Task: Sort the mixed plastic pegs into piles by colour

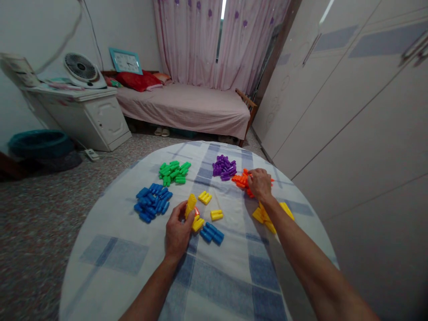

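My left hand (178, 234) is closed around an upright yellow building block (190, 205), with the thumb to its right. A small red-orange piece (196, 211) shows beside the thumb, and yellow joined blocks (198, 223) lie just below. Two more yellow groups, the upper pieces (205, 197) and the right-hand pieces (216, 215), rest nearby, with blue joined blocks (212, 232) in front. Over the pile of orange blocks (241, 180), my right hand (261, 183) has its fingers bent down and pinched among the pieces. Its fingertips are partly hidden.
Green blocks (174, 172), blue blocks (152, 203) and purple blocks (224, 167) lie in separate piles on the checked tablecloth (133, 267). A yellow pile (264, 216) sits partly behind my right forearm. Beyond the round table stand a bed (187, 104) and a wardrobe (351, 111).
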`<act>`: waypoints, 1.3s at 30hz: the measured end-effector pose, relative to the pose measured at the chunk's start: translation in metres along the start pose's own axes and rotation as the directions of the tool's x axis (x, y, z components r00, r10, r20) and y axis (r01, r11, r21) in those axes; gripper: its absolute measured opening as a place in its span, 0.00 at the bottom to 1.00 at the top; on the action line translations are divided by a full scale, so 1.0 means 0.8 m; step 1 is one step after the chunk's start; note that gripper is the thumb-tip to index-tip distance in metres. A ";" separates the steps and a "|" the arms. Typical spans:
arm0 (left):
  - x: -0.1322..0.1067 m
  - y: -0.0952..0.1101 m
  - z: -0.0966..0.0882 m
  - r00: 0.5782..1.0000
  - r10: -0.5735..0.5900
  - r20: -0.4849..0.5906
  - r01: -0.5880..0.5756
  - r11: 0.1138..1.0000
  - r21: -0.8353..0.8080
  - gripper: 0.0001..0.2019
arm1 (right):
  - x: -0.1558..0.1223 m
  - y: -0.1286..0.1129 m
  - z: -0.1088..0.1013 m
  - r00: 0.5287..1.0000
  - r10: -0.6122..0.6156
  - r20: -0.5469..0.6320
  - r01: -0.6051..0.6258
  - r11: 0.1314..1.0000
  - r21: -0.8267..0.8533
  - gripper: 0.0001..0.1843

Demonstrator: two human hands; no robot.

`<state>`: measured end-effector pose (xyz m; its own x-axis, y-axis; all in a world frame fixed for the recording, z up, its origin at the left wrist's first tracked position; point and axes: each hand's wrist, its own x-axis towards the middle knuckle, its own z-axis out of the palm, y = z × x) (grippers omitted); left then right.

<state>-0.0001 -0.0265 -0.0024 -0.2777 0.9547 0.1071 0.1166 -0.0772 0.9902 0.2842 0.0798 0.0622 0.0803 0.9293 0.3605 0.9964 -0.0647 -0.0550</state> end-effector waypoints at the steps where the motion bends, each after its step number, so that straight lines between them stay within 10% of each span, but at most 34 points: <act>1: 0.000 0.000 0.000 1.000 0.003 -0.004 -0.003 1.000 -0.003 0.22 | -0.011 -0.013 0.001 0.998 -0.065 -0.008 0.066 0.994 0.092 0.13; 10: 0.000 -0.004 0.003 0.999 0.046 0.001 -0.046 0.999 0.004 0.22 | -0.126 -0.124 0.011 0.927 -0.362 0.097 0.247 0.783 0.570 0.12; 21: 0.002 -0.002 0.000 0.997 0.066 0.027 -0.068 0.996 0.062 0.22 | -0.162 -0.116 -0.003 0.924 -0.341 0.175 0.220 0.846 0.487 0.12; 28: 0.003 -0.005 -0.001 0.998 0.048 0.039 -0.050 0.998 0.047 0.24 | -0.179 -0.048 -0.022 0.998 0.016 -0.065 0.016 0.886 0.464 0.13; 34: 0.003 -0.003 -0.001 0.999 0.027 0.041 -0.029 0.999 0.044 0.25 | -0.197 0.054 -0.031 0.920 0.336 -0.204 -0.256 0.907 0.335 0.18; 39: 0.003 -0.001 -0.003 0.999 0.031 0.033 -0.033 0.998 0.059 0.25 | -0.214 0.075 -0.015 0.904 0.388 -0.179 -0.340 0.907 0.247 0.18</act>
<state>-0.0031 -0.0249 -0.0029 -0.2427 0.9607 0.1345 0.1816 -0.0912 0.9791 0.3309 -0.0875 0.0083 0.4639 0.7498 0.4717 0.8700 -0.2853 -0.4021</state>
